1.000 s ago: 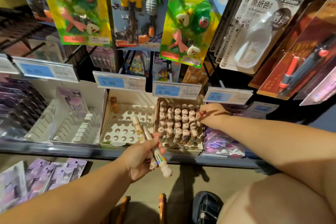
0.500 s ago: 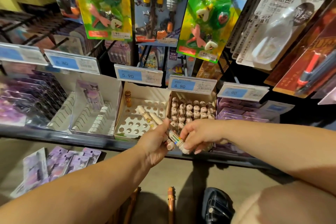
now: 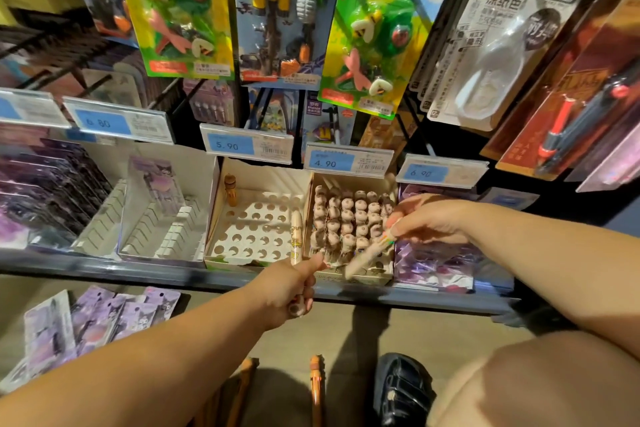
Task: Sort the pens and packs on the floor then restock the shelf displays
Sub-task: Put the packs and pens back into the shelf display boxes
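My left hand (image 3: 289, 291) grips a cream pen (image 3: 296, 236) that points up over the white holed display box (image 3: 254, 229), which holds one brown-capped pen (image 3: 231, 189) at its back left. My right hand (image 3: 427, 220) pinches another cream pen (image 3: 369, 253) by its coloured end, slanted down over the box of capped pens (image 3: 349, 225), which is nearly full. Purple character packs (image 3: 100, 319) lie on the floor at the lower left. Orange pens (image 3: 317, 388) lie on the floor near my shoe.
Blue price tags (image 3: 247, 144) line the shelf rail (image 3: 138, 272). Eraser blister packs (image 3: 372, 28) hang above on pegs. A slotted white tray with one purple pack (image 3: 157, 184) stands left of the holed box; purple packs (image 3: 433, 260) fill the bin at the right.
My right hand took one pen out of my left hand and carried it right, over the full pen box. My left hand stayed low in front of the shelf with the remaining pen.
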`<state>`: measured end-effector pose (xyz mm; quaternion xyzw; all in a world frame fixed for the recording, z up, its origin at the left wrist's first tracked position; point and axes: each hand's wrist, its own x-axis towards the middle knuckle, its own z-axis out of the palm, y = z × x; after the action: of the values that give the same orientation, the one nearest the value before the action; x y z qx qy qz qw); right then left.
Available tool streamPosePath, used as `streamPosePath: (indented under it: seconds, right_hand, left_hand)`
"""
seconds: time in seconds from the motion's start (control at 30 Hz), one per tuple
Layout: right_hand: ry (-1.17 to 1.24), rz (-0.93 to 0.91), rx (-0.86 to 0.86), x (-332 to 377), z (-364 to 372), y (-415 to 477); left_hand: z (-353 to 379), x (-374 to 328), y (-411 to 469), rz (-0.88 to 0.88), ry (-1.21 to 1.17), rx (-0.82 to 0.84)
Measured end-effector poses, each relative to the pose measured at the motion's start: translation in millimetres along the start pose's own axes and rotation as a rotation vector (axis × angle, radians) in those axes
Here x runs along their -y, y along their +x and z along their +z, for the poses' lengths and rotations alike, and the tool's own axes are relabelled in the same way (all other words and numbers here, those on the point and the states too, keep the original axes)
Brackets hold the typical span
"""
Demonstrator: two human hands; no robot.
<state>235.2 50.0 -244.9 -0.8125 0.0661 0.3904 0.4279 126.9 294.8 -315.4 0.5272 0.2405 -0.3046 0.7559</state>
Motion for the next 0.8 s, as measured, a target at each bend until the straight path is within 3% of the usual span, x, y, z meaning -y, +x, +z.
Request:
streamPosePath:
  seconds: [0.13,0.3,0.53,0.8]
  right_hand:
    - [-0.276,-0.049,-0.228,-2,-7,-3]
    - [-0.372,-0.152,-0.472,-2,-9,6]
    - [-0.533,-0.114,-0.551,-3,-7,14]
    - [-0.641,-0.098,-0.530,-12,9,20]
  left_hand:
    - [2,1,1,-0.023,0.025,0.001]
    - [2,3,3,-0.038,0.024,0.003]
    - [1,3,3,-0.054,0.028,-0.005]
    - [3,1,2,-0.058,0.025,-0.006]
